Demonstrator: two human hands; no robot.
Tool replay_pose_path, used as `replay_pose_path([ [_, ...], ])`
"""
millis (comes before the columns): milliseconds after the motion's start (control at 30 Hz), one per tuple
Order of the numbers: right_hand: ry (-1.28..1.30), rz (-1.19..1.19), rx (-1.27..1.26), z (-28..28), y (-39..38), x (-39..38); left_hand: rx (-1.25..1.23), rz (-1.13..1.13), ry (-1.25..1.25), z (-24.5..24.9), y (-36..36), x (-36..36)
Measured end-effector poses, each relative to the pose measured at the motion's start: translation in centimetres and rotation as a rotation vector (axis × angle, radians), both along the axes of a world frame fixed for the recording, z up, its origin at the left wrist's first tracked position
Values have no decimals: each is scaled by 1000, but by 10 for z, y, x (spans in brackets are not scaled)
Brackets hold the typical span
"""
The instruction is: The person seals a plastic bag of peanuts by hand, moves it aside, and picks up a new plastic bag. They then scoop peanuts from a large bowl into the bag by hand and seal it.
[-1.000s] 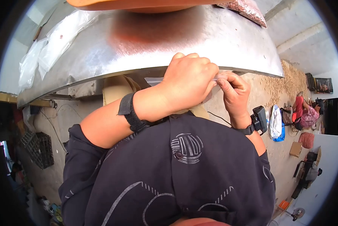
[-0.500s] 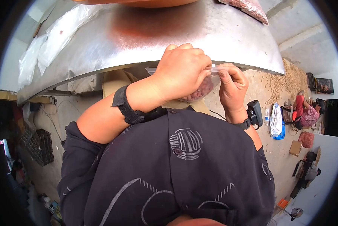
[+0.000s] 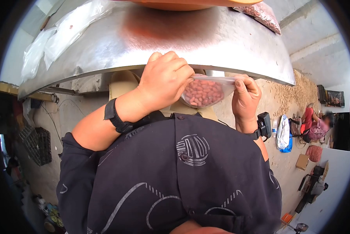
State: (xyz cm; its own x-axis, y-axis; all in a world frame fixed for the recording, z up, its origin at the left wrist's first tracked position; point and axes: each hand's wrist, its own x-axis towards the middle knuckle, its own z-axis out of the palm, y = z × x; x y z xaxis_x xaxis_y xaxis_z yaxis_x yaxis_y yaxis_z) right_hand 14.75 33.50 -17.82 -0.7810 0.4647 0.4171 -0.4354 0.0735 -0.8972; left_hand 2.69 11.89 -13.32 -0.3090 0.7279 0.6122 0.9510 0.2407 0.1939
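Observation:
A clear plastic bag of red-skinned peanuts (image 3: 203, 93) hangs just below the table's front edge, in front of my chest. My left hand (image 3: 165, 78) is closed on the left end of the bag's top edge, its knuckles up and its fingertips partly hidden. At the right end of that edge, my right hand (image 3: 246, 95) pinches the plastic between thumb and fingers. The top strip is stretched between both hands, and the peanuts lie in the lower part of the bag.
The metal table (image 3: 257, 56) holds an orange basin (image 3: 182, 5), a larger bag of peanuts (image 3: 262, 16) and clear plastic bags (image 3: 66, 37). Peanuts lie scattered over the floor at right (image 3: 296, 91), near a seated person (image 3: 317, 126). A black crate (image 3: 36, 144) stands at left.
My left hand has slid left along the bag's top edge, away from my right hand. More of the peanuts shows between them now. My right hand keeps its pinch.

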Motion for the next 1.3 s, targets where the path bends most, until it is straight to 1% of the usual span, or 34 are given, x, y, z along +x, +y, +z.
replay_pose_path([
  [233,-1,-6,-60,-7,9,2,39,29,40,-3,-23,-11],
  [333,18,31,-147,0,3,2,36,61,33,-4,-32,-16],
  [433,26,51,-241,-6,8,1,86,80,-9,-7,-37,-19],
  [533,24,25,-339,-6,14,-2,205,118,-290,-15,-45,-24],
  [567,32,26,-355,-12,18,-2,187,100,-508,-15,-49,-21],
  [700,43,66,-396,-8,17,-2,78,-44,-962,-30,-39,-5],
  [733,47,82,-396,-10,17,-2,-43,-13,-1024,-23,-34,-1],
  [800,24,159,-383,-11,17,-1,-101,-51,-963,-43,-26,-3],
  [867,-25,283,-355,-9,15,1,-81,-121,-834,-56,-17,-4],
  [900,-112,316,-302,-12,17,1,-72,-157,-769,-61,-12,-4],
  [1000,-300,458,-175,-17,12,3,-114,-163,-823,-72,2,-3],
  [1033,-316,483,-182,-18,7,3,-107,-212,-902,-74,7,-2],
  [1100,-346,534,-193,-18,-2,2,-90,-215,-934,-76,15,3],
  [1200,-401,485,-76,-51,9,2,-92,-192,-968,-74,22,8],
  [1233,-374,429,13,-49,7,2,-98,-191,-961,-77,23,9],
  [1267,-366,373,-16,-60,8,5,-99,-194,-934,-77,26,7],
  [1300,-329,377,-152,-38,-6,9,11,-248,-873,-77,26,10],
])
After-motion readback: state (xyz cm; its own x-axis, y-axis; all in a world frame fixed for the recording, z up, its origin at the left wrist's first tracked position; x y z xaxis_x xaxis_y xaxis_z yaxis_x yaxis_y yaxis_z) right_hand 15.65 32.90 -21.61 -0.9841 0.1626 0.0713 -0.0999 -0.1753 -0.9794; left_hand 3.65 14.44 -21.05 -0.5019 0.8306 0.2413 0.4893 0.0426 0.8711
